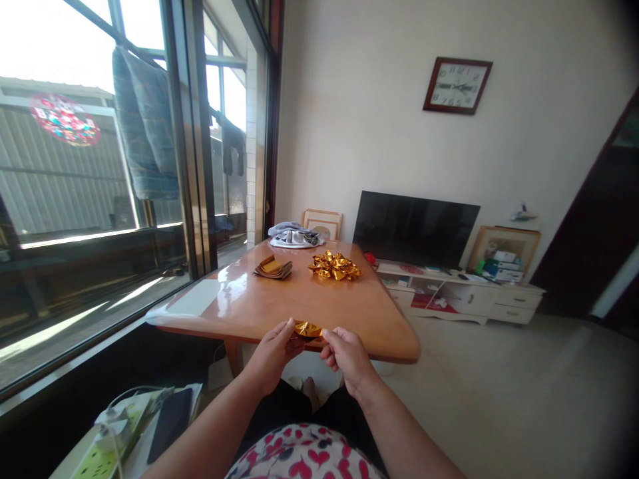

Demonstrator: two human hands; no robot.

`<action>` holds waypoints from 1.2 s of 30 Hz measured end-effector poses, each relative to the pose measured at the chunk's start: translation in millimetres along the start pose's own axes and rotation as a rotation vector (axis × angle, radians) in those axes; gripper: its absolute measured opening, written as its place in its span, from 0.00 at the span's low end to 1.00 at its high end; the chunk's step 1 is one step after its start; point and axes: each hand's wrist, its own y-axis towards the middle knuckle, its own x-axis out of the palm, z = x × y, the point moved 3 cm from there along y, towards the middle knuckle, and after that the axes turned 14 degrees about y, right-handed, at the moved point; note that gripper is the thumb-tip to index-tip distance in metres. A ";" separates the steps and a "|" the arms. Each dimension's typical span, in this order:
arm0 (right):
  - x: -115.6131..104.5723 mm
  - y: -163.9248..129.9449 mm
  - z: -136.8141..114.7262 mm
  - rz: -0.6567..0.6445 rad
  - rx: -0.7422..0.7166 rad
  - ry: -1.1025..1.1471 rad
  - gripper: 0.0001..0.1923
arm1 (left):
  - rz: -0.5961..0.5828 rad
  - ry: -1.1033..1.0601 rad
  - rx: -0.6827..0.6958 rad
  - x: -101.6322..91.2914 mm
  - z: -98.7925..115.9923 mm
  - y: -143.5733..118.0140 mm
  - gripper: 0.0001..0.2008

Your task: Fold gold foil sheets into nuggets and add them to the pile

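Stretched between my two hands at the near edge of the wooden table [279,303] is a piece of shiny gold foil paper [308,328], folded into a boat-like shape. Its left end is pinched by my left hand [278,349], and my right hand [348,356] grips the right end between thumb and fingers. Farther back on the tabletop lies a pile of similar folded gold foil pieces [334,266]. To the left of that pile sits a stack of flat brownish-gold paper sheets [272,267].
Folded cloth items [295,234] lie at the table's far end, before leaning picture frames [323,223]. A television [414,229] stands on a low white cabinet [472,299] at the right. Lower left, a power strip [107,442] and a phone [170,422] rest on a side surface.
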 end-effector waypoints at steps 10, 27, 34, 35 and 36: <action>-1.9 -2.1 -8.3 -0.124 -0.261 -0.034 0.19 | 0.073 -0.144 -0.186 -9.1 -3.5 4.5 0.19; 13.1 -26.3 -19.2 -0.312 -0.718 -0.557 0.09 | 0.066 -0.114 -0.166 -5.4 4.2 -3.6 0.22; 17.5 -30.7 -16.6 -0.293 -0.882 -0.684 0.09 | -0.013 -0.235 -0.161 3.4 5.5 -4.5 0.18; 17.8 -31.0 -16.3 -0.290 -0.896 -0.694 0.08 | -0.013 -0.245 -0.158 4.2 6.1 -4.9 0.18; 17.9 -31.3 -16.2 -0.291 -0.907 -0.703 0.08 | -0.008 -0.252 -0.155 4.8 6.6 -5.2 0.17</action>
